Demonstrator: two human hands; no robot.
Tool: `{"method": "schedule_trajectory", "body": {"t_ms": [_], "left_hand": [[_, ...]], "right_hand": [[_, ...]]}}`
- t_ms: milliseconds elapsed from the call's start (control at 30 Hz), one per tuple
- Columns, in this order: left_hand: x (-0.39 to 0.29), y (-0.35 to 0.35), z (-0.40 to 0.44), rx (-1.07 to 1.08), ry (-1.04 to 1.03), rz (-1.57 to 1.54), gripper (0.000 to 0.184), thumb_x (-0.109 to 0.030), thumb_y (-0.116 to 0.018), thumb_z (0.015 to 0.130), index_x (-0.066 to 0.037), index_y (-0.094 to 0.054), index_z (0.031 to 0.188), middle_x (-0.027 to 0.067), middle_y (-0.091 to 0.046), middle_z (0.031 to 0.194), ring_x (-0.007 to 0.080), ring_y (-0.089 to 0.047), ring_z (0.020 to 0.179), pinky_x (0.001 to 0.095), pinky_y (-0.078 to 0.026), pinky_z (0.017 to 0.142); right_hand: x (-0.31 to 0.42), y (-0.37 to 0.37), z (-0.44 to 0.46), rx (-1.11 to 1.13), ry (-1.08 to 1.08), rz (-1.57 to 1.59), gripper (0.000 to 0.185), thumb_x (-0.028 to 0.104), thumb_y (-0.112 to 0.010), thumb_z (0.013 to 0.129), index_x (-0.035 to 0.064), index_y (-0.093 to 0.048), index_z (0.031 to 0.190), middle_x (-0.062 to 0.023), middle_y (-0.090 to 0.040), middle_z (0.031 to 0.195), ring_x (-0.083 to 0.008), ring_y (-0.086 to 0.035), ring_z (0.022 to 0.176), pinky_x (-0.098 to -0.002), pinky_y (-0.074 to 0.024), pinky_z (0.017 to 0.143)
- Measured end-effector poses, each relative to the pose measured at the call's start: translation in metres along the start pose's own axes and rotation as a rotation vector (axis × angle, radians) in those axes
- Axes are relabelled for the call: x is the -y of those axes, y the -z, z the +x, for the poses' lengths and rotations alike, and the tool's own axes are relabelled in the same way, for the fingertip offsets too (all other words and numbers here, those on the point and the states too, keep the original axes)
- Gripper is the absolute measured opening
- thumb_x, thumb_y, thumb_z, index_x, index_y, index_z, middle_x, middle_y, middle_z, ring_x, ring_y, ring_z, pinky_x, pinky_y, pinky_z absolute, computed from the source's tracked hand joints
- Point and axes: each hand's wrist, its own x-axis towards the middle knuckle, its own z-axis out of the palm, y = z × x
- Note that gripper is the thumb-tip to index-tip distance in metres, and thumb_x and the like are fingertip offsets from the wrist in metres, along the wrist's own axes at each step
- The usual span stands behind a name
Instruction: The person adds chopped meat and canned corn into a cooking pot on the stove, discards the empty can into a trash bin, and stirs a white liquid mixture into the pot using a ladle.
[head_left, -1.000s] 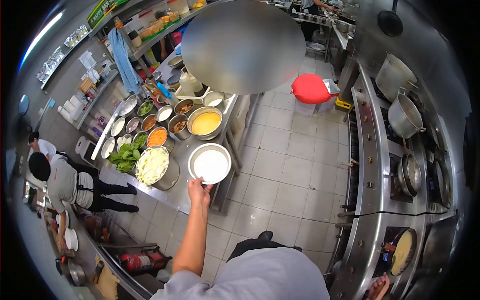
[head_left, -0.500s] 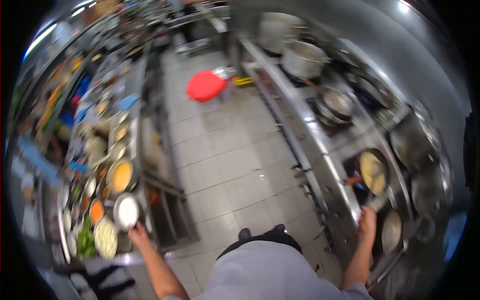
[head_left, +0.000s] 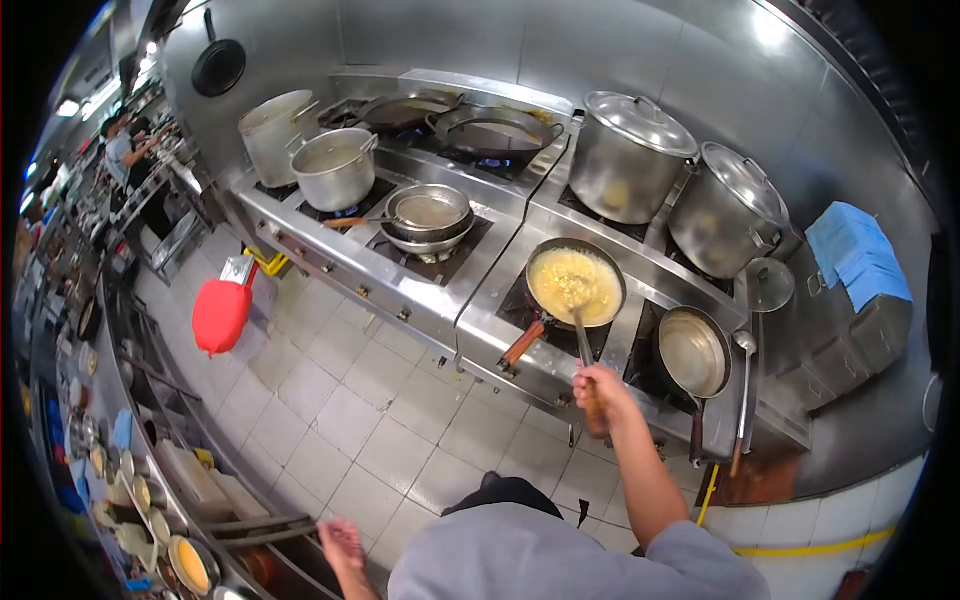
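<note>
My right hand [head_left: 603,393] is closed round the wooden handle of a metal ladle [head_left: 584,343]. The ladle's head dips into a yellow, lumpy mixture [head_left: 570,283] in a frying pan [head_left: 618,270] on the stove. The pan's own wooden handle [head_left: 522,344] points toward me, with no hand on it. Low on the left, my left hand [head_left: 343,541] hangs beside the counter with its fingers apart and slightly blurred, and nothing shows in it.
Two lidded stockpots [head_left: 632,160] [head_left: 728,210] stand behind the pan. To its right are another pan [head_left: 693,350] and a long ladle [head_left: 743,390]. Open pots [head_left: 335,172] sit farther left. A red-covered container [head_left: 221,315] is on the floor; a person [head_left: 125,160] works beyond.
The view has swung right to the stove. My right hand now has the ladle in the pan. My left hand has come away from the bowl of white contents on the counter.
</note>
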Motion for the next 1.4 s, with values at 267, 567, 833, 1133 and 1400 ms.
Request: {"method": "schedule_trajectory", "body": {"t_ms": [267, 567, 833, 1133, 1400], "left_hand": [[0.081, -0.03, 0.025, 0.421, 0.367, 1.123, 0.031, -0.034, -0.06, 0.092, -0.011, -0.051, 0.112, 0.0096, -0.063, 0.097, 0.0242, -0.062, 0.085, 0.0411, -0.052, 0.072], [0.079, -0.023, 0.067, 0.388, 0.474, 1.62, 0.04, -0.037, -0.063, 0.089, -0.01, -0.056, 0.117, 0.0088, -0.065, 0.105, 0.0236, -0.062, 0.078, 0.0397, -0.05, 0.064], [0.069, -0.053, 0.111, 0.332, 0.371, 1.415, 0.039, -0.029, -0.059, 0.091, -0.006, -0.05, 0.12, 0.0135, -0.064, 0.103, 0.0279, -0.066, 0.079, 0.0446, -0.055, 0.064], [0.073, -0.07, 0.134, 0.421, 0.353, 1.376, 0.037, -0.028, -0.06, 0.09, -0.006, -0.051, 0.118, 0.0127, -0.064, 0.1, 0.0271, -0.065, 0.078, 0.0424, -0.055, 0.062], [0.051, -0.056, 0.138, 0.33, 0.371, 1.411, 0.034, -0.027, -0.062, 0.089, -0.005, -0.053, 0.113, 0.0133, -0.065, 0.101, 0.0281, -0.065, 0.075, 0.0413, -0.054, 0.058]], "right_hand": [[-0.015, 0.016, 0.016, -0.204, 0.084, -0.421, 0.03, 0.009, -0.053, 0.085, 0.0079, -0.044, 0.114, -0.003, -0.049, 0.068, -0.0152, -0.049, 0.049, -0.0305, -0.0438, 0.043], [-0.033, 0.057, 0.058, -0.419, 0.22, -0.927, 0.052, 0.018, -0.055, 0.083, -0.0046, -0.041, 0.128, -0.0223, -0.063, 0.104, -0.0357, -0.064, 0.091, -0.0403, -0.0512, 0.082], [0.0, 0.051, 0.027, 0.187, 0.047, 0.33, 0.037, 0.014, -0.056, 0.083, 0.0064, -0.046, 0.118, -0.004, -0.055, 0.071, -0.0145, -0.051, 0.048, -0.0324, -0.0469, 0.045], [0.008, 0.032, 0.018, 0.123, 0.107, 0.254, 0.044, 0.013, -0.057, 0.084, 0.0045, -0.042, 0.125, -0.0029, -0.052, 0.074, -0.014, -0.049, 0.052, -0.0296, -0.0428, 0.042], [-0.005, 0.005, 0.007, 0.062, 0.025, 0.304, 0.037, 0.012, -0.056, 0.087, 0.0028, -0.042, 0.119, -0.0043, -0.053, 0.071, -0.0166, -0.052, 0.054, -0.0309, -0.045, 0.046]]}}
